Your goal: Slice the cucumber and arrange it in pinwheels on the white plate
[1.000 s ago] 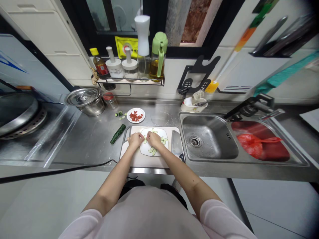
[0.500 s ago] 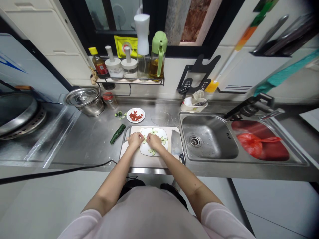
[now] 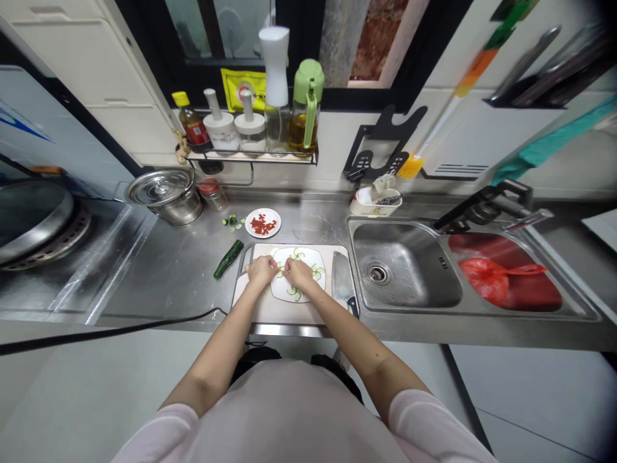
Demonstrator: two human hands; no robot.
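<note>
A white squarish plate rests on a pale cutting board in front of me. Thin cucumber slices lie on it in small curled clusters near its sides. At the left cluster, my left hand bends over the plate's edge, thumb and fingers pinched at a slice. Just right of it, my right hand is closed too, fingertips down at the same cluster. Both hands partly hide what they pinch. A cleaver lies on the board's right side.
Left of the board lie a cucumber piece and cucumber scraps. A small plate holds red bits behind it. A lidded pot stands back left, a steel sink right. Bottles stand on a wall rack above.
Both hands stay almost in place over the left cluster, with only a tiny shift of the fingers. The view has shifted very slightly.
</note>
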